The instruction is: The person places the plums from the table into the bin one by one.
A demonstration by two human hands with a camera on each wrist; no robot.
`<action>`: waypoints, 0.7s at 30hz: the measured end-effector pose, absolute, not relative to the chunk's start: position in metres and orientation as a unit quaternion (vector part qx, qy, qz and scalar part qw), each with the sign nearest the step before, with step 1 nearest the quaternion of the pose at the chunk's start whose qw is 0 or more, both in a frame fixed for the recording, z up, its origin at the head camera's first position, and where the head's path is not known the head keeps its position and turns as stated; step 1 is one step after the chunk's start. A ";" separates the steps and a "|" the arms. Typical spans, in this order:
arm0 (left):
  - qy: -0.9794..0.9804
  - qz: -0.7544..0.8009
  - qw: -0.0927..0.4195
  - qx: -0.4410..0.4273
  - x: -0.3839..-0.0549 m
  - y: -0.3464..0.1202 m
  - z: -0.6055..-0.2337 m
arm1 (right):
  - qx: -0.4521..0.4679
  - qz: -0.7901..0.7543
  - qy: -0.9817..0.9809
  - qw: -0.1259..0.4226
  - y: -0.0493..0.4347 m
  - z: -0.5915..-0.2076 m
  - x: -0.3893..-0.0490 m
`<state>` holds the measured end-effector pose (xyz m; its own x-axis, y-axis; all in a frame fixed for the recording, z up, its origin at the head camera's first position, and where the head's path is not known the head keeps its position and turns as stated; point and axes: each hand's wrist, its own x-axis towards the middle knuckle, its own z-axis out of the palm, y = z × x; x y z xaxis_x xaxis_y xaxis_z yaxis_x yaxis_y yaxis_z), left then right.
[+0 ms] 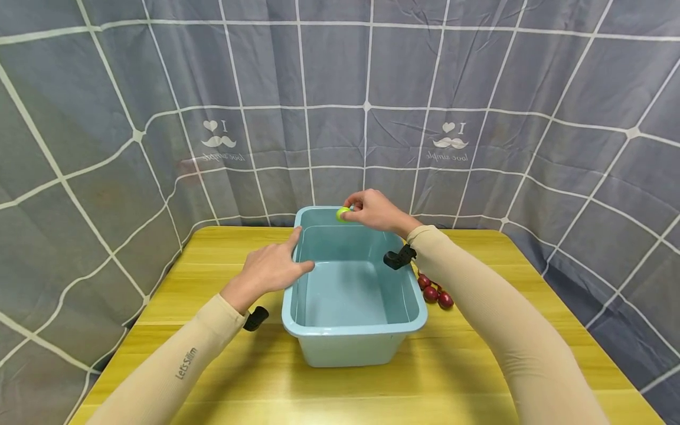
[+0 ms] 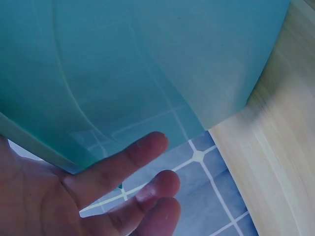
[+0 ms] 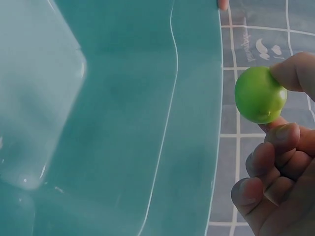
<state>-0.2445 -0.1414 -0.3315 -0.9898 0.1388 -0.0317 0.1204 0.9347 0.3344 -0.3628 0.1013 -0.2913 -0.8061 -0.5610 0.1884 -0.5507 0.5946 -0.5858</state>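
A light blue plastic basin (image 1: pixel 353 330) stands on the wooden table. Over its far rim, my right hand (image 1: pixel 378 211) pinches a small round green lime (image 3: pixel 260 94) between thumb and fingers; in the head view the lime (image 1: pixel 343 214) shows bright yellow-green. My left hand (image 1: pixel 271 267) is at the basin's left rim, thumb stretched over the inside and fingers extended along the outer side. The left wrist view shows those fingers (image 2: pixel 147 147) loosely straight beside the basin wall (image 2: pixel 123 64), holding nothing. Whether the palm touches the rim I cannot tell.
A bunch of dark red grapes (image 1: pixel 431 294) lies on the table (image 1: pixel 228 378) just right of the basin, partly behind my right forearm. A grey curtain (image 1: pixel 334 71) with white grid lines hangs behind and at both sides of the table.
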 end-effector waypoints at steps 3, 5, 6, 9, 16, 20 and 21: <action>0.983 0.167 0.025 0.069 -0.245 -0.142 -0.331 | -0.316 -0.324 0.892 0.009 0.098 -0.292 -0.364; 0.983 0.167 0.024 0.070 -0.245 -0.142 -0.331 | -0.319 -0.321 0.892 0.009 0.096 -0.292 -0.364; 0.983 0.167 0.023 0.071 -0.245 -0.142 -0.331 | -0.319 -0.319 0.892 0.010 0.096 -0.293 -0.364; 0.983 0.168 0.024 0.071 -0.246 -0.141 -0.331 | -0.321 -0.316 0.893 0.014 0.093 -0.294 -0.366; 0.983 0.165 0.022 0.075 -0.250 -0.143 -0.331 | -0.317 -0.312 0.895 0.032 0.087 -0.297 -0.368; 0.983 0.164 0.024 0.076 -0.250 -0.142 -0.332 | -0.311 -0.299 0.901 0.040 0.083 -0.298 -0.371; 0.983 0.165 0.024 0.075 -0.250 -0.142 -0.332 | -0.311 -0.296 0.902 0.040 0.082 -0.299 -0.372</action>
<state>-0.2502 -0.1416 -0.3321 -0.9876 0.1557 -0.0214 0.1402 0.9342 0.3280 -0.3721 0.0818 -0.2990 -0.8037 -0.5845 0.1117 -0.5369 0.6313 -0.5596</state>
